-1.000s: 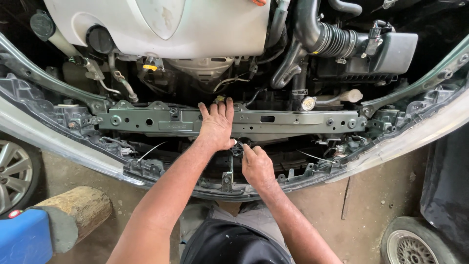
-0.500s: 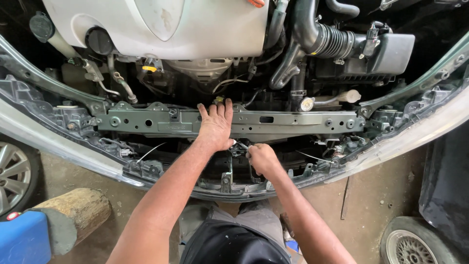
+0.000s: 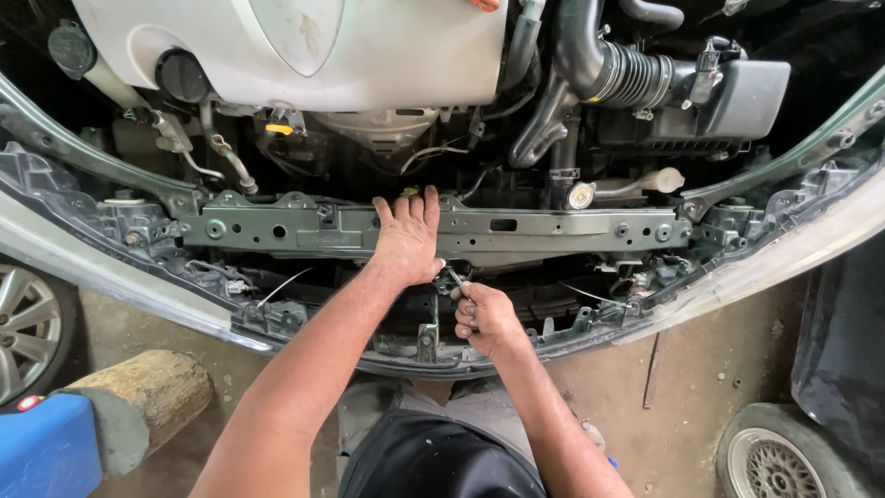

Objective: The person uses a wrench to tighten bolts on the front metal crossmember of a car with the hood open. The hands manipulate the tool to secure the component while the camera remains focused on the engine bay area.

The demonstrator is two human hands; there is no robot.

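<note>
— Gripping a slim metal wrench (image 3: 454,277), our right hand (image 3: 484,318) works just under the radiator support crossmember (image 3: 553,229); our left hand (image 3: 408,242) lies spread flat on it.

— So we're on the fastener below the bar, we judge. Next calls for short, steady turns.

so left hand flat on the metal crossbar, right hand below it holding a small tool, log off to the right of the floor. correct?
Not quite: the log lies on the left of the floor, as the head view shows. The left hand is flat on the metal crossbar, and the right hand below holds a small tool.
</note>
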